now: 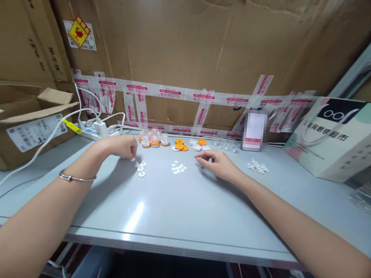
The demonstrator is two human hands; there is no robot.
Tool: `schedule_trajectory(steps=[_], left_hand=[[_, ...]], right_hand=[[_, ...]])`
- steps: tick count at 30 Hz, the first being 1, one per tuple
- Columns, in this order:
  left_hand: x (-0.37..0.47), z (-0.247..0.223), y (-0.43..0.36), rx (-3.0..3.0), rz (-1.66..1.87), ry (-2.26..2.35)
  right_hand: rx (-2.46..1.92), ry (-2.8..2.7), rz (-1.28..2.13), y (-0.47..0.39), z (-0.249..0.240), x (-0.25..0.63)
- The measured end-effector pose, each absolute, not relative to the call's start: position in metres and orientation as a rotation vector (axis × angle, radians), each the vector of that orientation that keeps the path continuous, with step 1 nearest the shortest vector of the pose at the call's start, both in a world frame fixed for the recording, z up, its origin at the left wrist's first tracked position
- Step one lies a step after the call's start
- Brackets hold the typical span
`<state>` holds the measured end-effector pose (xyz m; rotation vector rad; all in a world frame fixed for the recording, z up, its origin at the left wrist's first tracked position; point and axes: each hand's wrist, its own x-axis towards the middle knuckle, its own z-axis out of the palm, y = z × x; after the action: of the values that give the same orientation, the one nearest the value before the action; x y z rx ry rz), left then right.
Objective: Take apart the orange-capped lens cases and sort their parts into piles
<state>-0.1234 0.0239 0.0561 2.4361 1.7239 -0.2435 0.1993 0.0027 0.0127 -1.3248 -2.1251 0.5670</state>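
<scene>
My left hand (124, 145) is closed, its fingertips pinched on a small white plastic piece (133, 159) just above the table. Beside it lie several white discs with short stems (141, 169). My right hand (218, 164) rests near the table surface, loosely curled, thumb and index finger slightly apart, with nothing visible between them. Several tiny white round pieces (179, 168) lie between the hands. Behind them are orange rings (179, 147), white rings (197, 148) and, nearer my left hand, clear domed caps on orange bases (155, 139).
Clear plastic cups (226, 143) stand behind my right hand, and flat white pieces (257, 166) lie to its right. A phone (255, 131) leans on the big carton (181, 39). A paper bag (344, 140), an open box (21, 124) and a power strip (100, 129) flank the table (179, 212).
</scene>
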Motion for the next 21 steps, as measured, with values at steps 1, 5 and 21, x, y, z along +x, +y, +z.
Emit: schedule_trajectory(steps=[1,5,21], left_hand=[[-0.124,0.057,0.024,2.420,-0.256,1.710],[-0.124,0.059,0.027,2.449,0.020,1.795],[-0.102,0.013,0.059,2.599,0.817,1.907]], right_hand=[[-1.317,-2.128,0.564,0.003,0.012,0.199],[-1.303,-2.133,0.558,0.004,0.012,0.200],[-1.262,-2.132,0.570,0.002,0.013,0.198]])
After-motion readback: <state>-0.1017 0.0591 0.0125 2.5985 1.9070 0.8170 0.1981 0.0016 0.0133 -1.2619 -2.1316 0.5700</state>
